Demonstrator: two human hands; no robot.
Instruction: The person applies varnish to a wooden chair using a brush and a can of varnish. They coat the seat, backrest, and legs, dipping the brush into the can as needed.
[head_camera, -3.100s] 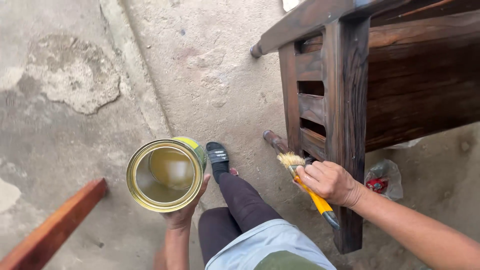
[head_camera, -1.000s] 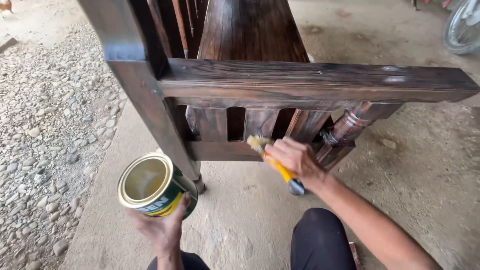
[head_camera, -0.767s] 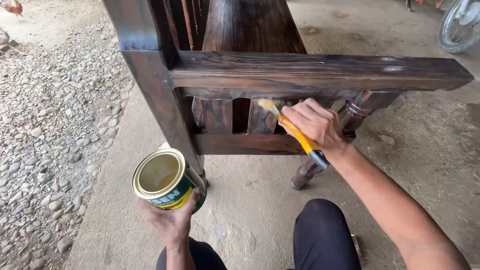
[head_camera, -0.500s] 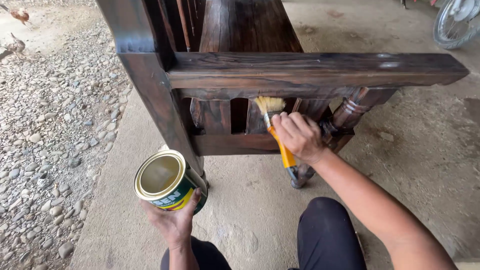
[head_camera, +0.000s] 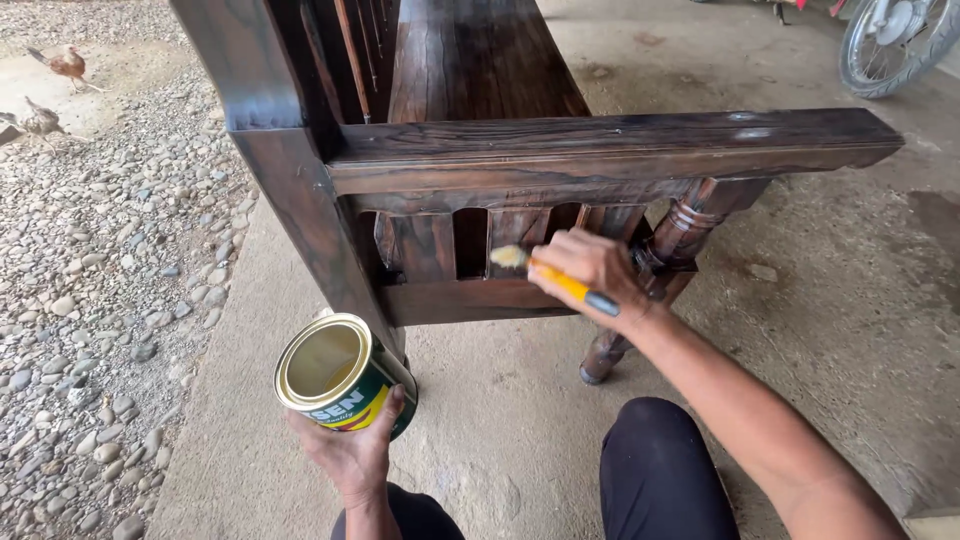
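Observation:
My right hand (head_camera: 592, 270) grips a yellow-handled paintbrush (head_camera: 545, 273), its pale bristles pressed against a slat under the armrest of a dark stained wooden bench (head_camera: 600, 145). My left hand (head_camera: 350, 455) holds an open green and yellow tin can (head_camera: 335, 375) from below, low beside the bench's front leg. The can's inside looks yellowish and nearly bare.
A concrete floor (head_camera: 850, 320) lies under the bench, and my dark-trousered knee (head_camera: 655, 470) rests on it. Loose gravel (head_camera: 100, 270) borders the left side with two chickens (head_camera: 60, 70) at the far left. A motorcycle wheel (head_camera: 890, 40) stands at the top right.
My right hand has swung the brush from upright to sideways, bristles now pointing left on the slat. The can has stayed at about the same place.

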